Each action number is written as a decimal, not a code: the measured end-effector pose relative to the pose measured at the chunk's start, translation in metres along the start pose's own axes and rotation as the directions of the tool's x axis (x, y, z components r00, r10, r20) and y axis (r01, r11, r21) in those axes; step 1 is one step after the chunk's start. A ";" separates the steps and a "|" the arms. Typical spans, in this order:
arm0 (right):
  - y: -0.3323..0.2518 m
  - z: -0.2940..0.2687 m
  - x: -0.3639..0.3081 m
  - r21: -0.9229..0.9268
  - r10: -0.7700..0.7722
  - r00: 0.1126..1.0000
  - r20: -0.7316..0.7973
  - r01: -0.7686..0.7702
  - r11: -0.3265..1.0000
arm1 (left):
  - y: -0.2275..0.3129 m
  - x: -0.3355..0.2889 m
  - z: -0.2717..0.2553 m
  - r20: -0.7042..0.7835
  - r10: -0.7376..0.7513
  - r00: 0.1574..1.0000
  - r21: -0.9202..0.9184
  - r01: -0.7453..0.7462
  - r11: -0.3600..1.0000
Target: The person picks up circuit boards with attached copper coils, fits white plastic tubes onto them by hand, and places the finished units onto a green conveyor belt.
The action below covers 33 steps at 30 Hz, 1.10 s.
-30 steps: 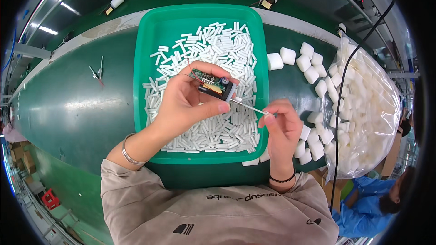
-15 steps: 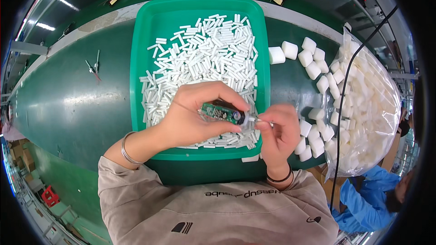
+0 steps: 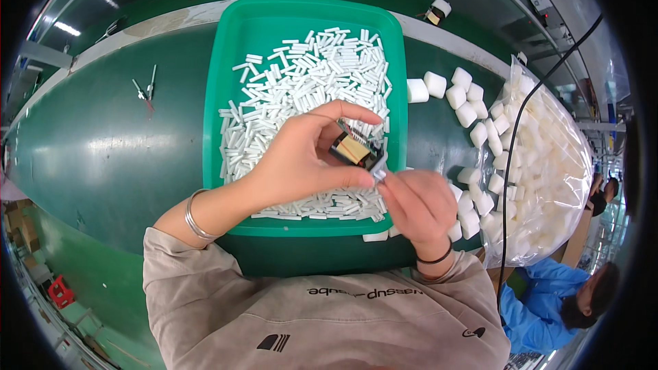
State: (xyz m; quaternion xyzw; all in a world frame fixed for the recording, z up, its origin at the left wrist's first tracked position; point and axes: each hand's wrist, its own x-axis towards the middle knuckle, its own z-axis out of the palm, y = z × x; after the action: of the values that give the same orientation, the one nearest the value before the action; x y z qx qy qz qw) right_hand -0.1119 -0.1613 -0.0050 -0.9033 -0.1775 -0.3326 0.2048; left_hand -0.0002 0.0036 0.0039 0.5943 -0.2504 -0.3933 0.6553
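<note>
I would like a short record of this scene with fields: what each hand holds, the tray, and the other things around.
left hand: holds a small electronic part between thumb and fingers, above the tray
right hand: pinches a small white piece against the part
tray: green, holds many small white sticks
belt: green, with white foam blocks at the right
bag: clear, full of white blocks
</note>
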 end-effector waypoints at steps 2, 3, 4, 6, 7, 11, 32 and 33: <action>0.013 0.000 0.015 -0.079 -0.031 0.993 0.111 0.040 0.996 | -0.008 0.002 -0.006 -0.107 0.030 0.994 -0.111 -0.042 0.993; 0.023 -0.004 0.028 -0.110 -0.002 0.983 0.181 0.022 0.994 | -0.012 0.001 -0.008 -0.207 0.108 0.972 -0.123 -0.135 0.983; 0.036 -0.008 0.036 -0.165 0.029 0.977 0.210 0.007 0.986 | -0.010 0.003 -0.013 -0.227 0.122 0.966 -0.170 -0.163 0.972; 0.057 -0.003 0.038 -0.413 0.315 0.924 0.215 -0.207 0.887 | -0.006 0.003 -0.015 -0.285 0.079 0.955 -0.205 -0.142 0.968; 0.068 0.001 0.036 -0.471 0.334 0.908 0.255 -0.185 0.863 | -0.006 0.005 -0.016 -0.287 0.087 0.954 -0.202 -0.149 0.968; 0.084 0.016 0.015 -0.575 0.365 0.818 0.445 -0.052 0.817 | -0.012 0.009 -0.016 -0.349 0.119 0.930 -0.305 -0.233 0.923; -0.020 0.025 -0.002 0.773 0.780 0.622 0.072 -0.529 0.351 | -0.017 0.001 -0.006 -0.167 0.406 0.898 -0.125 -0.428 0.895; -0.022 0.027 -0.001 0.773 0.782 0.619 0.073 -0.530 0.348 | -0.015 0.001 -0.005 -0.142 0.437 0.888 -0.049 -0.447 0.893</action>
State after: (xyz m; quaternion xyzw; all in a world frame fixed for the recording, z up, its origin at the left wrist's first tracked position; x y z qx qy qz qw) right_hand -0.1088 -0.1296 -0.0189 -0.6660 0.1237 -0.2554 0.6899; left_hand 0.0010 0.0064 -0.0121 0.5185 -0.3209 -0.2049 0.7656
